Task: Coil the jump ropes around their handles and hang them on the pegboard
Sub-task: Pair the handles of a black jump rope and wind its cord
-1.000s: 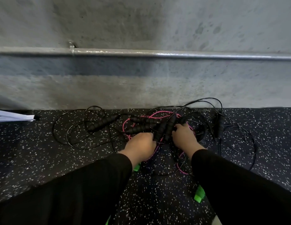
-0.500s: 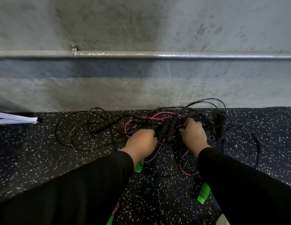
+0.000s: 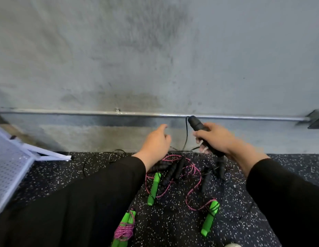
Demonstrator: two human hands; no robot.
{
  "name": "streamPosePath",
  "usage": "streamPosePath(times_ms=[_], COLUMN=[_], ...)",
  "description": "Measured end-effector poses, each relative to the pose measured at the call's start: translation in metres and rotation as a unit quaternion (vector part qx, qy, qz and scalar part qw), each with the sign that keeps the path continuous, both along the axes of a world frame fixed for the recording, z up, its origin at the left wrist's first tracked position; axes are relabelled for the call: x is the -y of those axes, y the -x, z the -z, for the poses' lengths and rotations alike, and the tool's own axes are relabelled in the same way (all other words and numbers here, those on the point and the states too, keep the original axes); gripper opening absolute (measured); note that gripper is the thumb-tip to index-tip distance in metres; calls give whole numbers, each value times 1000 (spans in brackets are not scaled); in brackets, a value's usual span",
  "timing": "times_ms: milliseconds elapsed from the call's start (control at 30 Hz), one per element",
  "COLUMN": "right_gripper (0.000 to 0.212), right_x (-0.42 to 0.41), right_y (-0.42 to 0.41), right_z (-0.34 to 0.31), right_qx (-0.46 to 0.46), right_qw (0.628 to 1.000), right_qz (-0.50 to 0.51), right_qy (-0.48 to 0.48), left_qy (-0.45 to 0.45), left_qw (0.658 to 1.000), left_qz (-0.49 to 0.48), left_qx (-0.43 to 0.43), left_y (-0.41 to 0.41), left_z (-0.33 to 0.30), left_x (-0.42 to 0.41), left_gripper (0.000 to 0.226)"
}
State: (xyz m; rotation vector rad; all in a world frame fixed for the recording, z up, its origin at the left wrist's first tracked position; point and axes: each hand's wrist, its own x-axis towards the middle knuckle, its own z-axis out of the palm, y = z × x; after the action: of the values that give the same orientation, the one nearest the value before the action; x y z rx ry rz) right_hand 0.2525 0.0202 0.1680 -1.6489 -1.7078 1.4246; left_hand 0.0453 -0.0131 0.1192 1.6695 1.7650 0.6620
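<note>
Fingers of the right hand (image 3: 214, 137) are wrapping around a black jump-rope handle (image 3: 198, 124), lifting it above the tangled ropes (image 3: 180, 168) lying on the speckled floor (image 3: 62, 175). Beside it the left hand (image 3: 156, 142) is hovering, seemingly relaxed and holding nothing, though blurred. At far left the white pegboard (image 3: 7, 164) is leaning.

Both arms in black sleeves reach forward. The right hand (image 3: 214, 137) is raised, its fingers (image 3: 199, 135) curled around a black ribbed rope handle (image 3: 198, 124) that points up and to the left. The left hand (image 3: 156, 140) hovers beside it, fingers relaxed, holding nothing.
</note>
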Motion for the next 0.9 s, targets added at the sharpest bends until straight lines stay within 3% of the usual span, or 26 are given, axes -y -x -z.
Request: streamPosePath(times_ms=[133, 200, 267, 367, 433, 533, 600, 700, 900], right_gripper=[9, 9, 9, 15, 12, 2, 2, 6, 13], right_x=[53, 81, 107, 131, 137, 134, 129, 123, 108], right_y=[3, 2, 0, -4, -7, -19, -26, -30, -21], right_z=[-93, -125, -143, -152, -162, -175, -168, -144, -125], right_qx=[39, 1, -48, -77, -153, -321, -281, -131, -5], right_qw=[992, 984, 978, 961, 933, 896, 926, 971, 986], right_qz=[-50, -61, -74, -43, 40, 116, 93, 44, -31], right_qy=[-112, -166, -189, -263, -323, -285, -234, -194, -161], left_qy=[-18, -50, -71, -66, -65, -38, -17, 20, -9], left_qw=[995, 989, 982, 980, 978, 991, 991, 963, 916], left_qz=[-4, -23, -12, 3, -32, -60, -97, -168, -182], left_qx=[96, 137, 177, 186, 196, 110, 87, 211, 358], left_y=[-23, -32, -39, -49, -51, -39, -26, -16, -1], left_z=[-43, -67, -89, -111, -112, -98, -86, -84, -103], left_x=[32, 43, 51, 70, 82, 98, 101, 96, 89], left_gripper=[71, 74, 63, 26, 27, 32, 29, 26, 29])
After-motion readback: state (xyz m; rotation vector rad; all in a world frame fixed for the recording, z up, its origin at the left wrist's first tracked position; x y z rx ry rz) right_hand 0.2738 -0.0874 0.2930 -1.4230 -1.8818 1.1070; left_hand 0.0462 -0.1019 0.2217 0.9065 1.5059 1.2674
